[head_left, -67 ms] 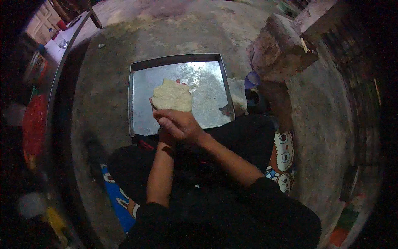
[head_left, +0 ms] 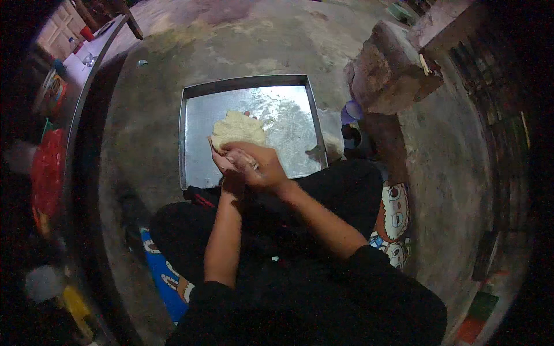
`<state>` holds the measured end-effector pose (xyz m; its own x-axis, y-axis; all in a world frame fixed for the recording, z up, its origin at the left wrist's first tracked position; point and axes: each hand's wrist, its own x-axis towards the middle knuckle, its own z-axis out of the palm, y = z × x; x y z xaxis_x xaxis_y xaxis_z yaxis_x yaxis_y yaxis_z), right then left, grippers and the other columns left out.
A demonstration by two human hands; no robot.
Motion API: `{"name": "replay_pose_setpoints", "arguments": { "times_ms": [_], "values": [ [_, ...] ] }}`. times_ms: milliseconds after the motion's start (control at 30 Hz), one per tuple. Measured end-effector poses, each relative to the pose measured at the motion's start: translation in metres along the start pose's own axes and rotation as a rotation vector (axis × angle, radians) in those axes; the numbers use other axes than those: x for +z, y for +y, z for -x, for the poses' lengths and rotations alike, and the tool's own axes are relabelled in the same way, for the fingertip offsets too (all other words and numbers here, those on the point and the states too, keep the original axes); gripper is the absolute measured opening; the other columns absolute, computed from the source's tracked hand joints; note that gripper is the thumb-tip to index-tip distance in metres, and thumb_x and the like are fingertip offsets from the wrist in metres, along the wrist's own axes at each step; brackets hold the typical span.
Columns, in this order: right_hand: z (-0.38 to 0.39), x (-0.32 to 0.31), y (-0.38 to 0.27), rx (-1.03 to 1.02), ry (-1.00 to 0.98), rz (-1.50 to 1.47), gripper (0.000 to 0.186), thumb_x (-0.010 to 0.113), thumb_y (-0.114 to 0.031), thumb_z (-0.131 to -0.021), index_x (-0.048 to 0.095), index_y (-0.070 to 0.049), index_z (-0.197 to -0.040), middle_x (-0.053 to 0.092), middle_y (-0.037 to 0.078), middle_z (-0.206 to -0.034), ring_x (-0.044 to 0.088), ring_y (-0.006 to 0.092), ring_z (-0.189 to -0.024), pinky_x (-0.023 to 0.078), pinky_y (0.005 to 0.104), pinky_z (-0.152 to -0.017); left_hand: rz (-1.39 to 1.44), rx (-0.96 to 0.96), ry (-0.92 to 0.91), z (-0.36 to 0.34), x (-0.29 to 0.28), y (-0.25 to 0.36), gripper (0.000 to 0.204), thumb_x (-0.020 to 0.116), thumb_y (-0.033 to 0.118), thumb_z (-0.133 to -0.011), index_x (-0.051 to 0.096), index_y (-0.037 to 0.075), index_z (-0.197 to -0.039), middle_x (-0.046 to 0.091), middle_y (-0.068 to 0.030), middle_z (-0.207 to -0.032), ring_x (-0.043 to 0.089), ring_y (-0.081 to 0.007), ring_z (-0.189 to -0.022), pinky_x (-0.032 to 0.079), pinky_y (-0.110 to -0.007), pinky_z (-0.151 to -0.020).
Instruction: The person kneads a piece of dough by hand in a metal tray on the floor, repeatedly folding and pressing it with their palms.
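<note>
A flat, pale, ragged-edged piece of dough (head_left: 238,127) lies over my left hand (head_left: 224,164), which is palm up beneath it. Fingertips of that hand peek out past the far edge of the dough, and most of its fingers are hidden. My right hand (head_left: 266,163) reaches across from the right, its fingers bent over the near edge of the dough and the heel of my left palm. Pale smears show on the skin between the two hands. Both hands are above the near half of a square metal tray (head_left: 199,164).
The tray rests on the concrete floor (head_left: 156,115) before my crossed legs. To its right are a whitish bag (head_left: 330,130), a purple cup (head_left: 351,111) and a large rough block (head_left: 389,69). A low table (head_left: 95,55) runs along the left, beside a red bag (head_left: 49,167).
My right hand has rolled and shifted slightly at the near edge of the dough, uncovering more of my left palm. The dough and tray stay about where they were.
</note>
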<state>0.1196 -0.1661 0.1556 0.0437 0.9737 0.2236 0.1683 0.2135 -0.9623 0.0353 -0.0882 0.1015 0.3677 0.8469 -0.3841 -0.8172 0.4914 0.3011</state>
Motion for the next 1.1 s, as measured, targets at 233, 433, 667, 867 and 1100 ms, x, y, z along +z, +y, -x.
{"name": "replay_pose_setpoints", "arguments": {
  "times_ms": [233,433,667,867,1100],
  "values": [
    [-0.037,-0.018,0.083,0.059,0.335,0.393,0.066,0.042,-0.053,-0.1,0.042,-0.003,-0.143,0.05,0.026,-0.138,0.042,0.04,-0.135,0.032,0.0402,-0.112,-0.031,-0.17,-0.345,0.0,0.01,-0.017,0.068,0.027,0.058,-0.103,0.045,0.004,-0.141,0.055,-0.0114,-0.136,0.055,-0.0272,-0.122,0.041,-0.041,-0.108],
    [-0.023,-0.021,0.101,0.452,0.237,0.048,0.07,0.034,-0.056,-0.101,0.049,0.004,-0.133,0.058,0.03,-0.125,0.056,0.0444,-0.118,0.042,0.0433,-0.101,-0.397,-0.154,-0.302,-0.024,-0.015,-0.038,0.084,0.021,0.072,-0.097,0.029,0.01,-0.154,0.041,-0.0101,-0.151,0.04,-0.0251,-0.136,0.026,-0.036,-0.117],
    [-0.004,-0.004,0.113,0.414,0.24,-0.483,0.065,0.038,-0.054,-0.102,0.051,0.003,-0.131,0.056,0.016,-0.129,0.052,0.0232,-0.119,0.038,0.0337,-0.103,-0.883,0.312,-0.219,-0.064,-0.051,-0.045,0.074,0.02,0.06,-0.103,0.038,0.005,-0.148,0.04,-0.0172,-0.149,0.042,-0.0288,-0.133,0.03,-0.037,-0.113],
    [-0.003,0.017,0.071,0.368,0.436,-0.391,0.046,0.051,-0.039,-0.101,0.054,0.0,-0.125,0.063,0.007,-0.107,0.059,0.0129,-0.093,0.049,0.0278,-0.082,-1.452,1.063,0.096,-0.069,-0.064,-0.045,0.048,0.048,0.036,-0.102,0.047,0.0,-0.134,0.056,-0.0234,-0.128,0.052,-0.041,-0.119,0.039,-0.046,-0.103],
    [-0.005,-0.022,0.122,0.447,0.544,-1.191,0.047,0.05,-0.046,-0.098,0.059,-0.003,-0.115,0.066,0.009,-0.098,0.066,0.0184,-0.086,0.054,0.0328,-0.077,-1.598,0.677,-0.015,-0.044,-0.046,-0.056,0.048,0.052,0.034,-0.101,0.044,-0.001,-0.133,0.049,-0.0227,-0.136,0.045,-0.0345,-0.128,0.034,-0.042,-0.108]
  ]
}}
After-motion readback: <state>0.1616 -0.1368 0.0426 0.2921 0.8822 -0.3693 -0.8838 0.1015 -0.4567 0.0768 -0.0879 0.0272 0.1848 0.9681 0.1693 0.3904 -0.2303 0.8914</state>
